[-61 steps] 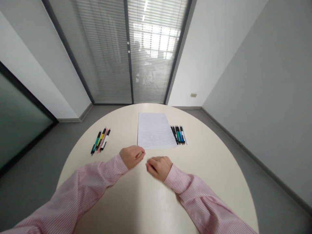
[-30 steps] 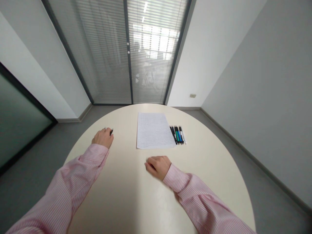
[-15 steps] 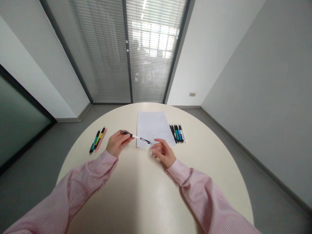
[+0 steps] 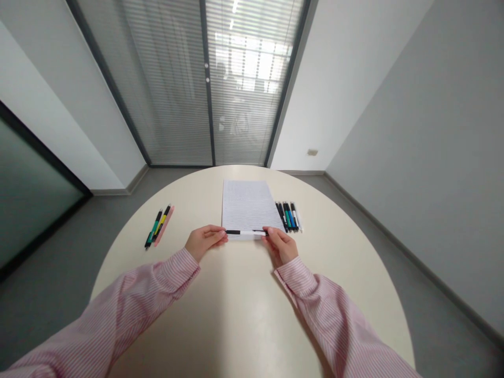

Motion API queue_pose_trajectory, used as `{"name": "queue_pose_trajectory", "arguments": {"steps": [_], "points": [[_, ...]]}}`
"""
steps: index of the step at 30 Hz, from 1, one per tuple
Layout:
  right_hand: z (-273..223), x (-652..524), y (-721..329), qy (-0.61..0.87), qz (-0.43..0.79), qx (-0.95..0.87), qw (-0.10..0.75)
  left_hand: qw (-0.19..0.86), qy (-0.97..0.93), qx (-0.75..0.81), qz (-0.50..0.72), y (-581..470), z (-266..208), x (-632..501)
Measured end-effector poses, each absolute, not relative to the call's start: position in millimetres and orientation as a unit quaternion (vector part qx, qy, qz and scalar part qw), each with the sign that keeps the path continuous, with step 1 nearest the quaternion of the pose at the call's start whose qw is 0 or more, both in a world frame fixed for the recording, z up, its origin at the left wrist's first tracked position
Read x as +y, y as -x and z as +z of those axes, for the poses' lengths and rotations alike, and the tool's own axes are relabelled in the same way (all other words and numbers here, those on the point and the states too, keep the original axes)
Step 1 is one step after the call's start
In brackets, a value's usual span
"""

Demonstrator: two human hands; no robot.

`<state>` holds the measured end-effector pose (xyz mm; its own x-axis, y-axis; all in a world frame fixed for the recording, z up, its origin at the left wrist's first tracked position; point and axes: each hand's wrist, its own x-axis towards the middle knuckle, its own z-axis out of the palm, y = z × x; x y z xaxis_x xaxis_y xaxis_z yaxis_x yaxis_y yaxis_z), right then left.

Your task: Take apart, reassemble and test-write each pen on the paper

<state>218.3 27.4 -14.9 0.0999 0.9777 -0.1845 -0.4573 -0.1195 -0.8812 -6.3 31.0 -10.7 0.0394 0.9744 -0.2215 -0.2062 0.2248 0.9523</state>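
Observation:
A black-and-white pen [image 4: 247,232] lies level between my hands, over the near edge of a sheet of lined paper [image 4: 250,202]. My left hand [image 4: 205,240] pinches its left end between thumb and fingers. At the other end, my right hand [image 4: 281,245] grips the pen with closed fingertips. Right beside the paper is a row of several pens [image 4: 289,217], mostly dark, some with green or blue barrels. To the left of my left hand lie a green-and-black pen [image 4: 153,230], a yellow-and-black pen [image 4: 162,221] and a pink pen [image 4: 164,227].
All this rests on a round cream table [image 4: 244,310] whose curved edge shows on both sides. Beyond it stands a glass partition with blinds [image 4: 177,105]. A grey wall [image 4: 441,131] rises on the right, with a small wall socket [image 4: 312,152] at the back.
My right hand has closed on the pen's right end. The pen has turned from slanting to level, and my left hand has shifted right and nearer to me with it.

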Motion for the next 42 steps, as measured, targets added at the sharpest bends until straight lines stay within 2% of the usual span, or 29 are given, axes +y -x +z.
{"name": "queue_pose_trajectory", "arguments": {"steps": [4,22,28,35,42], "points": [[-9.8,22.5,-216.4,0.407,0.643,-0.259,0.595,0.603,-0.416,0.502,0.46,4.4,-9.9,28.9],[-8.4,22.4,-210.0,0.405,0.642,-0.244,0.604,0.534,-0.497,0.515,0.449,4.9,-1.6,27.2],[-10.0,9.7,-201.6,0.375,0.694,-0.232,0.57,0.5,-0.564,0.513,0.411,6.1,-5.3,22.3],[-17.6,9.9,-196.9,0.401,0.694,-0.272,0.532,0.472,-0.628,0.474,0.396,5.4,-12.3,21.2],[-10.6,6.8,-193.9,0.385,0.708,-0.278,0.523,0.326,-0.721,0.465,0.397,6.3,-7.9,18.1]]}}
